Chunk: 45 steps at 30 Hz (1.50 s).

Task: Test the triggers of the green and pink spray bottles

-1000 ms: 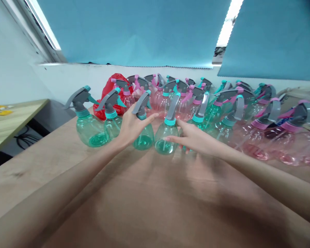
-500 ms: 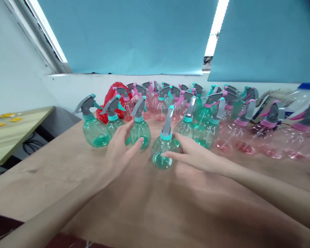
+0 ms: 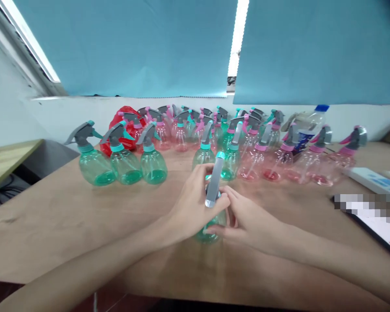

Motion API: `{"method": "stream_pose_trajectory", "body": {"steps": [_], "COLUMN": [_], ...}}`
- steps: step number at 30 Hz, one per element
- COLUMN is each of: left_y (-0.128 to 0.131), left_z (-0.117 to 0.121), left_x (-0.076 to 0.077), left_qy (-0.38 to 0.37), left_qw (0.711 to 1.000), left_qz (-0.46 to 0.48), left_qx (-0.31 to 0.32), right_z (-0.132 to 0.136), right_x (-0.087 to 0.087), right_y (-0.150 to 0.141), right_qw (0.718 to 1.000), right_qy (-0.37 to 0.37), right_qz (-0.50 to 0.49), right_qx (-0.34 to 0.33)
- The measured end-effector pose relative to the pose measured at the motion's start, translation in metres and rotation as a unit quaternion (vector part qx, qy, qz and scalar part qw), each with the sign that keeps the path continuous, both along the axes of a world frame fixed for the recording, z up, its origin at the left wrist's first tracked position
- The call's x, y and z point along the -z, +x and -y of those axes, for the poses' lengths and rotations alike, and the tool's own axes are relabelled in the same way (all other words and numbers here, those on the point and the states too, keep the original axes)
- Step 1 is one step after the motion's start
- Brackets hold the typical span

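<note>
My left hand [image 3: 195, 203] wraps the upper part of a teal-tinted plastic spray bottle [image 3: 211, 229], whose grey trigger head [image 3: 213, 182] points up. My right hand [image 3: 243, 216] presses against the lower body from the right, and the hands nearly hide the bottle. Further back, other teal spray bottles [image 3: 152, 167] stand upright, several to the left and a couple just behind my hands. Rows of pink-tinted spray bottles [image 3: 181, 138] stand behind and to the right.
All this stands on a wooden tabletop [image 3: 68, 216]. A red plastic bag [image 3: 123, 130] lies behind the left bottles. At the right are a white box [image 3: 370, 180], a dark-edged tablet with a pixelated area [image 3: 367, 216] and a blue-capped bottle [image 3: 308, 119].
Both hands have closed around the bottle and drawn it toward me, away from the others. Earlier they rested against its sides. The view has swung right, showing more of the table's right side.
</note>
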<state>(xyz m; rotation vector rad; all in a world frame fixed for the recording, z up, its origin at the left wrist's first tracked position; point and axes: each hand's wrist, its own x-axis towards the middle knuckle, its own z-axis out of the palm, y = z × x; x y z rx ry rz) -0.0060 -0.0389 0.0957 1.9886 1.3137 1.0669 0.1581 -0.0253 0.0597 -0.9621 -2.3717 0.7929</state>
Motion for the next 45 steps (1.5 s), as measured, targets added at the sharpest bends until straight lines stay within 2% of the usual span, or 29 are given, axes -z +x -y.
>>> {"method": "stream_pose_trajectory", "body": {"steps": [8, 13, 19, 24, 28, 37, 45], "left_y": [0.043, 0.051, 0.05, 0.047, 0.043, 0.044, 0.041], "left_z": [-0.024, -0.045, -0.058, -0.062, -0.065, -0.064, -0.069], "left_x": [0.013, 0.018, 0.011, 0.009, 0.011, 0.003, 0.007], "left_qy": [0.02, 0.045, 0.05, 0.028, 0.049, 0.006, -0.018], "left_qw": [0.996, 0.995, 0.998, 0.999, 0.999, 0.999, 0.997], "left_qz": [0.053, 0.061, 0.037, 0.026, 0.007, 0.022, 0.038], "left_qx": [0.065, 0.064, 0.024, 0.009, 0.006, 0.037, 0.058], "right_z": [-0.007, -0.031, -0.056, -0.059, -0.063, -0.068, -0.07], "right_x": [0.009, 0.032, 0.067, 0.08, 0.08, 0.083, 0.08], "right_y": [0.044, 0.078, 0.108, 0.101, 0.09, 0.09, 0.089], "right_qw": [0.997, 0.988, 0.985, 0.989, 0.989, 0.986, 0.988], "right_qy": [0.06, 0.13, 0.136, 0.127, 0.133, 0.153, 0.144], "right_qz": [0.027, 0.071, 0.089, 0.07, 0.058, 0.051, 0.042], "right_qx": [0.036, 0.035, 0.054, 0.033, 0.039, 0.03, 0.046]}}
